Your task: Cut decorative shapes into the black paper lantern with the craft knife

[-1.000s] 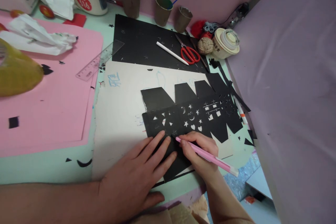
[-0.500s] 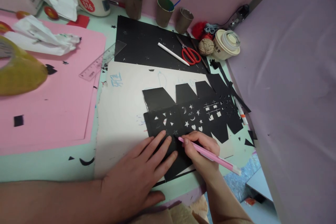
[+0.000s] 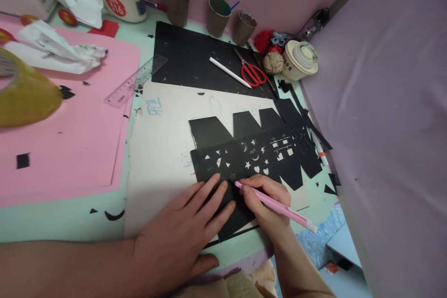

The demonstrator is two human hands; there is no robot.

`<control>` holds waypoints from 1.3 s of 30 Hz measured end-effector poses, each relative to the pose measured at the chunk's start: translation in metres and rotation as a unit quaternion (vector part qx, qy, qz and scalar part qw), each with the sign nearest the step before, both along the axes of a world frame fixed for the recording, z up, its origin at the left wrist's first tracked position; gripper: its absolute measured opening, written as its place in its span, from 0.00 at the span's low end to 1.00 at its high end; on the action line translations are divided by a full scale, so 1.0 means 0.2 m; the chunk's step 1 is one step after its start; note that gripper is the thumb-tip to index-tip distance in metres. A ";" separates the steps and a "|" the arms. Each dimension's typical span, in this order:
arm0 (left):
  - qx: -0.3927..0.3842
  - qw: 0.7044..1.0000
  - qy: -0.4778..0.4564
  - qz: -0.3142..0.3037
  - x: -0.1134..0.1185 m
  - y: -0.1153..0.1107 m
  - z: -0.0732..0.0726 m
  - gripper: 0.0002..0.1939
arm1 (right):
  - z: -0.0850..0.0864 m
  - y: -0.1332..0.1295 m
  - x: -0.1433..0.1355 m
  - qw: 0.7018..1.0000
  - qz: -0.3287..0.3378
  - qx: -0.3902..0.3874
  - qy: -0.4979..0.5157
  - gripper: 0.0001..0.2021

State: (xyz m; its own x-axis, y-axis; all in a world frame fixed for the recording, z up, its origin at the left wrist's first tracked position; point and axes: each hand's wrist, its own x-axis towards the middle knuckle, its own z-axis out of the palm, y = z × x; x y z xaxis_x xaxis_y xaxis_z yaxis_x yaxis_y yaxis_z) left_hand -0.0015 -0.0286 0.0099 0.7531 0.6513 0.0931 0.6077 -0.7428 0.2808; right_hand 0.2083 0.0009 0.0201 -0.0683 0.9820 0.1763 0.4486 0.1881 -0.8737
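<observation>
A black card cutout (image 3: 240, 149) with trapezoid tabs lies on white board, pierced with stars, moons, hearts, triangles and squares. My left hand (image 3: 195, 219) is spread flat over its lower left part, fingers apart and pressing down. In my right hand (image 3: 268, 200) is a slim pink craft knife (image 3: 275, 205), pinched near its front end and slanting down to the left. Its point meets the black card just beside my left fingertips, close to a faint star outline (image 3: 232, 176). The blade itself is too small and dark to make out clearly.
Red-handled scissors (image 3: 253, 74) and a white pen (image 3: 230, 72) rest on a black sheet (image 3: 195, 60) behind. A clear ruler (image 3: 134, 81), pink paper (image 3: 80, 149) and a yellow tape roll (image 3: 31, 98) lie left. Paper cups (image 3: 219, 16) line the back; black scraps (image 3: 330, 189) lie right.
The knife and my right hand have shifted very slightly left, along with a small drift of the whole view. My left hand stays in place on the card.
</observation>
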 end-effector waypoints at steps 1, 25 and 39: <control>-0.001 1.000 0.000 -0.001 0.00 0.00 0.00 0.40 | 0.00 0.00 0.00 1.000 0.001 0.000 -0.001 0.04; -0.008 1.000 0.002 -0.010 0.00 0.01 0.01 0.40 | -0.03 0.00 0.02 1.000 -0.013 -0.009 -0.022 0.06; 0.007 1.000 0.000 -0.005 0.01 0.01 0.00 0.41 | -0.02 0.01 0.02 1.000 0.026 0.000 -0.013 0.04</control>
State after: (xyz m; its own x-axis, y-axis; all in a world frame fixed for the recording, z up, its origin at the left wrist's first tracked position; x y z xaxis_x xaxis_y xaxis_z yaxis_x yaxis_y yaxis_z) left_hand -0.0003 -0.0270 0.0091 0.7592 0.6426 0.1033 0.6004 -0.7527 0.2700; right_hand 0.2119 0.0027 0.0165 -0.1245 0.9769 0.1739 0.4599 0.2121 -0.8623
